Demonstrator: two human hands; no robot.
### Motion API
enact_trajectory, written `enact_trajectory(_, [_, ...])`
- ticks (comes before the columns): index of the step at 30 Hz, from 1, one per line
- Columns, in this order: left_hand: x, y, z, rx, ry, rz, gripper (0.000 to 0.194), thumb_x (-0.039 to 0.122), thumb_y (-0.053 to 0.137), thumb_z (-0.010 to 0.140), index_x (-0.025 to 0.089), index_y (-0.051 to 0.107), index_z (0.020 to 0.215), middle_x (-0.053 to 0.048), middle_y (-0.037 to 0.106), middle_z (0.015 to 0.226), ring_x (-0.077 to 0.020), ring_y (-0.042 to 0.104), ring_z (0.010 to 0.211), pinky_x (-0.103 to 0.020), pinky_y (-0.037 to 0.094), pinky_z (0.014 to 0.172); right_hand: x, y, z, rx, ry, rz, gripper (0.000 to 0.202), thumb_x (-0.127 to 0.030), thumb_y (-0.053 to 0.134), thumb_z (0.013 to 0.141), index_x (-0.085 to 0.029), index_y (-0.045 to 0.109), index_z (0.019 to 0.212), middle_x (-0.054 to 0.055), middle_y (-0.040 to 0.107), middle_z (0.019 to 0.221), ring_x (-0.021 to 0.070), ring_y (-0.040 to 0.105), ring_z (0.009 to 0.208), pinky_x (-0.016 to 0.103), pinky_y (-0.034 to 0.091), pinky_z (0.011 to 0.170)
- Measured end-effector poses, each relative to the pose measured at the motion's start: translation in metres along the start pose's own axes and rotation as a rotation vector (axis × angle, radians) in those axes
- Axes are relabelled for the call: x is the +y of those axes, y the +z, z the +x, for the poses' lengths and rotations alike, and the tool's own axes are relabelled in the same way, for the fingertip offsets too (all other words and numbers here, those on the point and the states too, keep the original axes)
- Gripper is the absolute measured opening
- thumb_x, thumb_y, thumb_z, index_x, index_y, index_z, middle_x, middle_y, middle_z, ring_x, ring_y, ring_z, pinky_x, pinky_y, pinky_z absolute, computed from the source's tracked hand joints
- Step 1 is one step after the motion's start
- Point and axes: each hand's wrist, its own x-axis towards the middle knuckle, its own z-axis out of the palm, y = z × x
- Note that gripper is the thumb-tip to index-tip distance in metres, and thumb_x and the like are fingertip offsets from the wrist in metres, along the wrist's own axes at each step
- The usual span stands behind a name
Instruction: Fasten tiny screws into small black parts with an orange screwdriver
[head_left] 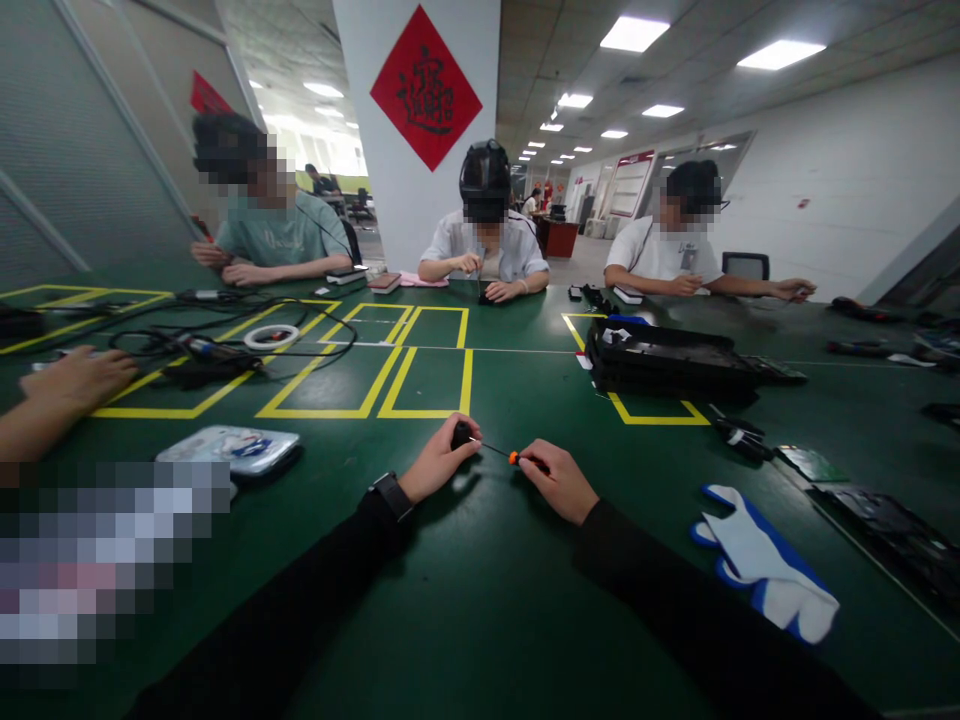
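Near the middle of the green table (480,600), my left hand (439,462) is closed on a small black object (462,434), its details too small to tell. My right hand (559,482) grips the dark handle of a screwdriver (514,458) that has an orange collar. The thin shaft points left, and its tip meets the black object or the fingertips of my left hand; which one I cannot tell. A dark watch sits on my left wrist.
Right of my hands lie a white and blue glove (765,560), circuit boards (810,464) and a black casing (667,355). To the left are a tin case (232,452), tangled cables (202,350) and another person's hand (82,378). Several people sit around the table.
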Motion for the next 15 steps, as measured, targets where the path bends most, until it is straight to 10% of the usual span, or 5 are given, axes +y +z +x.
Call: enact_trajectory(15, [-0.0026, -0.0002, 0.0011, -0.004, 0.006, 0.003, 0.022, 0.029, 0.051, 0.077, 0.019, 0.048, 0.096, -0.002, 0.056, 0.093, -0.0151, 0.052, 0.089, -0.032, 0.039, 0.086, -0.0004, 0.0001, 0.0003, -0.033, 0.025, 0.001, 0.02, -0.028, 0.044, 0.085, -0.017, 0.061, 0.084, 0.002, 0.059, 0.077, 0.0123, 0.051, 0.07, 0.023, 0.036, 0.065])
